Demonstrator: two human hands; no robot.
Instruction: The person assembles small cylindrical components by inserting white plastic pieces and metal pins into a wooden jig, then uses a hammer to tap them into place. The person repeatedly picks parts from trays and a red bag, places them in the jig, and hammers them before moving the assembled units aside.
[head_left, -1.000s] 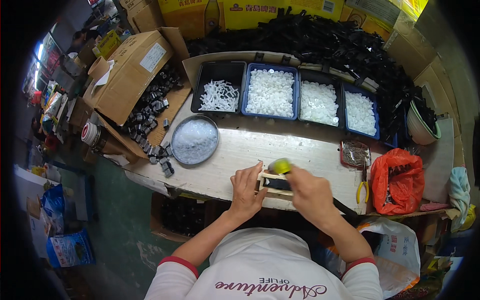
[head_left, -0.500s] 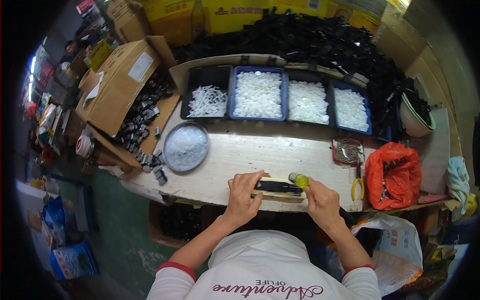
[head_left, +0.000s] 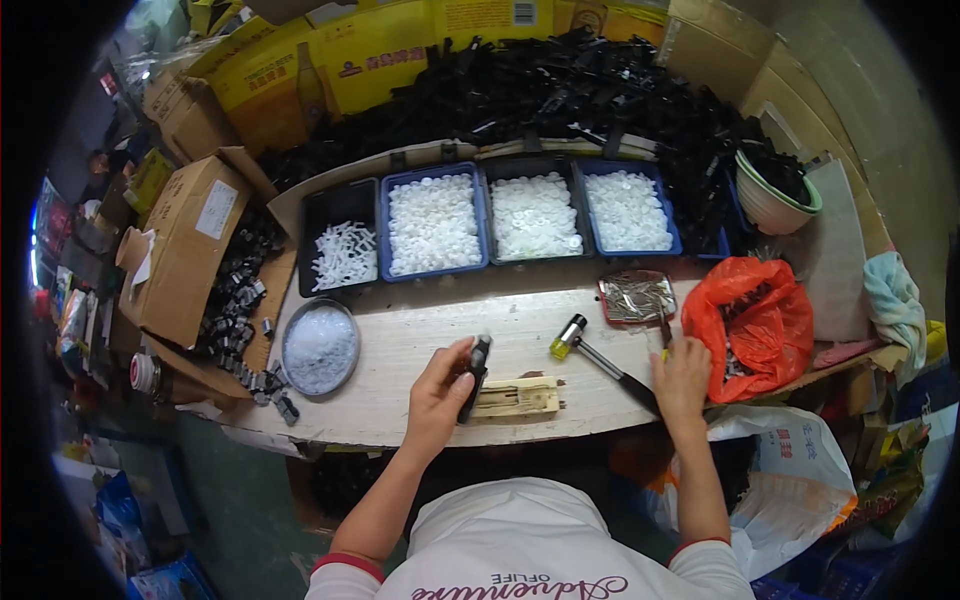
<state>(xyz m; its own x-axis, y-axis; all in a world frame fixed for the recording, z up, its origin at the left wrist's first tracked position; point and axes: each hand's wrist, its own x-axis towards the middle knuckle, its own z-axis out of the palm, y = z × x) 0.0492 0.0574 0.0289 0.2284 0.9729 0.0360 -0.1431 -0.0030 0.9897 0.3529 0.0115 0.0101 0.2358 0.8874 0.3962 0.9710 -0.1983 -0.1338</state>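
My left hand [head_left: 437,392] grips a narrow black plastic part [head_left: 477,378], held upright just past the left end of a pale wooden jig [head_left: 520,397] on the table. My right hand [head_left: 682,375] is down on the pliers [head_left: 665,328] beside the red bag, its fingers curled over the yellow handles and largely hiding them. Between the hands lies a hammer [head_left: 600,360], its transparent yellow and black head toward the middle and its black grip running toward my right hand.
Several bins of white plastic pieces [head_left: 436,222] line the back, before a heap of black parts [head_left: 560,90]. A red tray of metal pins [head_left: 637,297], a red bag [head_left: 750,320], a round grey dish [head_left: 320,350] and a carton of dark metallic pieces [head_left: 190,260] stand around.
My right hand has let go of the hammer, now lying on the table, and moved right to the pliers. The black part has come out of the jig in my left hand. The view has shifted.
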